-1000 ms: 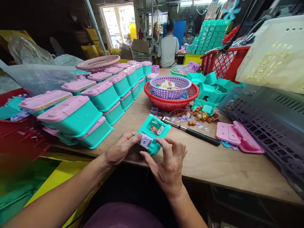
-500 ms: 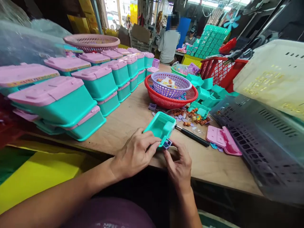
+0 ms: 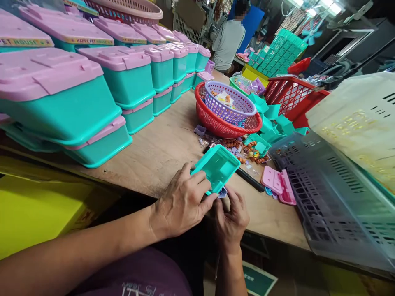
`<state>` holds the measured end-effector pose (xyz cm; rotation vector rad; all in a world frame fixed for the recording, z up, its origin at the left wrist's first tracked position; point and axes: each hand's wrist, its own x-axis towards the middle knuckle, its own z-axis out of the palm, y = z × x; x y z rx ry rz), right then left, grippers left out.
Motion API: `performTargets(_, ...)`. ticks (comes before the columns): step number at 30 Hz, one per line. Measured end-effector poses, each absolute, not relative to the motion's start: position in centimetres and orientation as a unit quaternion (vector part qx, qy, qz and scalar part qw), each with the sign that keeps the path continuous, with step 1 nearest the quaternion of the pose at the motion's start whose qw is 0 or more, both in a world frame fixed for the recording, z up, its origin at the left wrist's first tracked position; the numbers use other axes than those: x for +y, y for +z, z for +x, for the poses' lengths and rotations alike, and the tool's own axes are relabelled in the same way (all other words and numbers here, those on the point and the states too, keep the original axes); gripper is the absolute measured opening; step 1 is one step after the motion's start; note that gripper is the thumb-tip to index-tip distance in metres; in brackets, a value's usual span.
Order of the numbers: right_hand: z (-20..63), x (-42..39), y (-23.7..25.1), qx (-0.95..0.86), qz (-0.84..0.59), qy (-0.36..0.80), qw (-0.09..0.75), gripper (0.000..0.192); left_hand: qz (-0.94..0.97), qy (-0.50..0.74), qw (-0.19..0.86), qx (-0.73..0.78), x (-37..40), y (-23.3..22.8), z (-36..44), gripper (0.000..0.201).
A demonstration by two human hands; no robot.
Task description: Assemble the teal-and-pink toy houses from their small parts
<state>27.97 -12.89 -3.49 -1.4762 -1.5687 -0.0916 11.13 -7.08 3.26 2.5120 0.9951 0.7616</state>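
A small teal plastic box (image 3: 217, 166) is tilted above the table's front edge, its hollow inside facing me. My left hand (image 3: 185, 199) grips its near left side, thumb along the bottom rim. At the box's lower right corner sits a small purple plastic piece (image 3: 222, 192). The fingertips of my right hand (image 3: 232, 213) are closed on that piece, pressing it against the box. Behind the box lies a tool with a black handle (image 3: 249, 179), partly hidden by it. A pink hinged plastic part (image 3: 280, 184) rests to the right.
Stacked teal boxes with pink lids (image 3: 58, 94) line the left. A purple basket (image 3: 230, 100) sits in a red basket (image 3: 228, 127), with small brown figures (image 3: 251, 150) in front. A grey crate (image 3: 333, 201) stands right. A person (image 3: 230, 41) sits at the back.
My view has shifted and turned, bringing the left stacks closer. The teal box is tipped a little more toward me; both hands keep hold at the same corner.
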Motion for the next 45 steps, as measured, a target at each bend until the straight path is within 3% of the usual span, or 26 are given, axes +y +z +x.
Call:
performTargets(14, 27.5, -13.3, -3.8, -0.658, -0.591, -0.091, 0.457, 0.041, 0.856, 0.272, 0.235, 0.372, -6.5, 4.4, 11.2, 0.025)
performTargets(22, 27.5, -13.5, -3.9, -0.646, -0.589, -0.033, 0.485, 0.038, 0.867, 0.292, 0.217, 0.34, -6.6, 4.1, 11.2, 0.02)
performTargets(28, 27.1, -13.4, -3.9, -0.669, -0.569, -0.121, 0.462, 0.038, 0.871, 0.303, 0.209, 0.326, -6.6, 3.9, 11.0, 0.019)
performTargets(36, 27.2, -13.6, -4.1, -0.664, -0.569, -0.13, 0.467, 0.04, 0.865, 0.306, 0.227, 0.326, -6.7, 3.4, 10.8, 0.023)
performTargets(41, 26.4, -13.7, -3.4, -0.673, -0.557, -0.121, 0.471, 0.038, 0.873, 0.284, 0.269, 0.292, -5.4, 3.2, 9.5, 0.028)
performTargets(45, 25.5, -13.6, -3.0, -0.673, -0.55, -0.133, 0.477, 0.039, 0.858, 0.279, 0.323, 0.286, -5.1, 3.5, 8.4, 0.019)
